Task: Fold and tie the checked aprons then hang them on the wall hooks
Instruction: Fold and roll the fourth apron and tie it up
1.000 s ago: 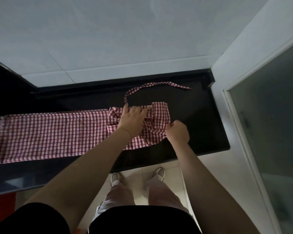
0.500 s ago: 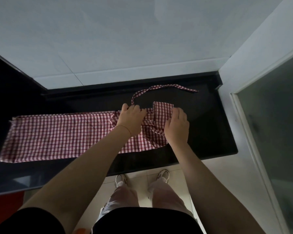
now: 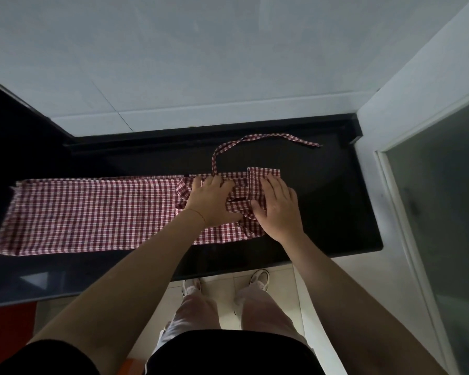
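A red and white checked apron (image 3: 92,215) lies folded into a long strip across the black counter (image 3: 336,212). Its right end is folded back on itself in a small flap. One strap (image 3: 266,138) loops away from the apron toward the back wall and ends at the right. My left hand (image 3: 211,198) rests flat on the bunched cloth near the strap's root. My right hand (image 3: 276,209) presses flat on the folded right end, fingers straight, right beside my left hand.
A pale tiled wall (image 3: 201,63) stands behind the counter. At the right are a white wall corner (image 3: 390,109) and a frosted glass door (image 3: 444,198). The counter's front edge (image 3: 228,272) runs above my legs and shoes on a light tiled floor.
My right hand, a fist at the apron's near right edge a second ago, has opened and moved up onto the folded end, where it now lies flat. My left hand stayed in place.
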The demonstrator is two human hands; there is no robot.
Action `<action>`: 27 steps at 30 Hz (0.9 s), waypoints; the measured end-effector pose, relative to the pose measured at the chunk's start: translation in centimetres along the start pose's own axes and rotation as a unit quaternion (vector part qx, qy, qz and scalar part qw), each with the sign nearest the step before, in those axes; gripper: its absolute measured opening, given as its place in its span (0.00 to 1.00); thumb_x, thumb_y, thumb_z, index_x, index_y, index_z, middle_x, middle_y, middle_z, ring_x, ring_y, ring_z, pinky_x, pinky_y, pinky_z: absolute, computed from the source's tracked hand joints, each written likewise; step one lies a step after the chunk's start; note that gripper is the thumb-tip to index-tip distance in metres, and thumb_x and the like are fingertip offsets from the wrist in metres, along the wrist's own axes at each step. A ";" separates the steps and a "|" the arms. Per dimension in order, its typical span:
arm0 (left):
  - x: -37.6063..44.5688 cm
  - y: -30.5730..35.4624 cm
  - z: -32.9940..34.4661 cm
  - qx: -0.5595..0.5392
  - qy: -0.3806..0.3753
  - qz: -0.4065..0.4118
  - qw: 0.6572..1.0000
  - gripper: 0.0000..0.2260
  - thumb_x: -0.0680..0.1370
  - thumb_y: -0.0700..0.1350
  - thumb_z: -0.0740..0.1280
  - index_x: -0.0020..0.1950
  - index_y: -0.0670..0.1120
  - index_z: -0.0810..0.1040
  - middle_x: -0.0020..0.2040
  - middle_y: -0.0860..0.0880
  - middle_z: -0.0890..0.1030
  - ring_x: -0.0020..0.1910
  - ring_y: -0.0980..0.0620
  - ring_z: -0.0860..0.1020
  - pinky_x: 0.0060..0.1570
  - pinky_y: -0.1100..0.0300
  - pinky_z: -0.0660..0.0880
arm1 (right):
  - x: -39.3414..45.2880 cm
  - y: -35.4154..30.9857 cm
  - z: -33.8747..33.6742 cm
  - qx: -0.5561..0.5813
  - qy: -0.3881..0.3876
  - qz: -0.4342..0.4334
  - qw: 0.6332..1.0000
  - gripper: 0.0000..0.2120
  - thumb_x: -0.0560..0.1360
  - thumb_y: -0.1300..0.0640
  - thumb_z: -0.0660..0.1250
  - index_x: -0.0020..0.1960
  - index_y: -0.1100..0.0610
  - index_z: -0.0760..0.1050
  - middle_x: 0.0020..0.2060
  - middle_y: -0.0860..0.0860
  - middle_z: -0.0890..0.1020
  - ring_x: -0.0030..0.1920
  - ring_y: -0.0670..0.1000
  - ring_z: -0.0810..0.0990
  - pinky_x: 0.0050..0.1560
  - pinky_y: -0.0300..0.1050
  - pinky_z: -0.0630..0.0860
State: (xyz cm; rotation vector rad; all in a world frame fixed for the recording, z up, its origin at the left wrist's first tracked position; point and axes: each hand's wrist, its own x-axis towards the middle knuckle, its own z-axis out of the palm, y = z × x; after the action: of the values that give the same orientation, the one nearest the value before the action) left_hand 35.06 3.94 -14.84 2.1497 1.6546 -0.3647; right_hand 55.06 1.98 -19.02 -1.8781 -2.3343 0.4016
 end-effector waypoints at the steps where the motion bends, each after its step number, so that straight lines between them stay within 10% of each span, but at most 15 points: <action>1: 0.2 0.0 -0.2 -0.047 0.006 -0.012 0.999 0.33 0.74 0.70 0.60 0.73 0.52 0.66 0.69 0.48 0.72 0.70 0.46 0.68 0.75 0.39 0.53 | 0.3 -0.5 -0.3 0.012 0.027 0.014 0.999 0.27 0.82 0.43 0.51 0.74 0.59 0.67 0.73 0.57 0.70 0.75 0.56 0.65 0.74 0.55 0.60; 5: 1.0 -0.3 -1.6 -0.130 0.026 -0.054 0.990 0.11 0.81 0.56 0.60 0.53 0.51 0.77 0.43 0.53 0.80 0.48 0.51 0.77 0.73 0.44 0.58 | 2.7 -2.6 -1.6 0.080 0.026 0.074 0.994 0.23 0.83 0.53 0.54 0.76 0.58 0.63 0.75 0.55 0.67 0.76 0.54 0.63 0.76 0.52 0.59; 11: 2.3 -1.3 -2.7 -0.096 -0.010 -0.056 0.994 0.13 0.83 0.52 0.55 0.52 0.50 0.78 0.45 0.51 0.80 0.46 0.50 0.77 0.70 0.48 0.62 | 6.1 -2.2 -2.4 0.018 -0.070 0.113 0.991 0.24 0.78 0.59 0.64 0.74 0.54 0.66 0.75 0.53 0.65 0.78 0.55 0.56 0.77 0.58 0.56; 17: 1.8 -2.0 -2.6 -0.038 -0.049 -0.059 0.996 0.18 0.82 0.58 0.50 0.41 0.51 0.73 0.37 0.52 0.75 0.44 0.51 0.75 0.69 0.46 0.60 | 7.9 -2.1 -3.7 0.019 -0.078 0.026 0.996 0.06 0.78 0.61 0.64 0.53 0.52 0.74 0.45 0.48 0.76 0.53 0.51 0.75 0.59 0.48 0.69; 27: 1.4 -3.5 -3.7 0.093 -0.024 -0.155 0.983 0.13 0.81 0.51 0.56 0.53 0.46 0.77 0.48 0.48 0.79 0.49 0.49 0.76 0.70 0.44 0.62 | 7.8 -2.4 -2.0 -0.077 -0.106 -0.007 0.991 0.18 0.79 0.59 0.64 0.68 0.55 0.69 0.63 0.56 0.74 0.64 0.57 0.72 0.68 0.55 0.68</action>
State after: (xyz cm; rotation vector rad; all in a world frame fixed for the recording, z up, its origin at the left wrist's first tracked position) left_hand 31.91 7.66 -12.70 1.9876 2.0006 -0.6826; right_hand 51.64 9.33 -16.97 -1.9742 -2.5823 0.4531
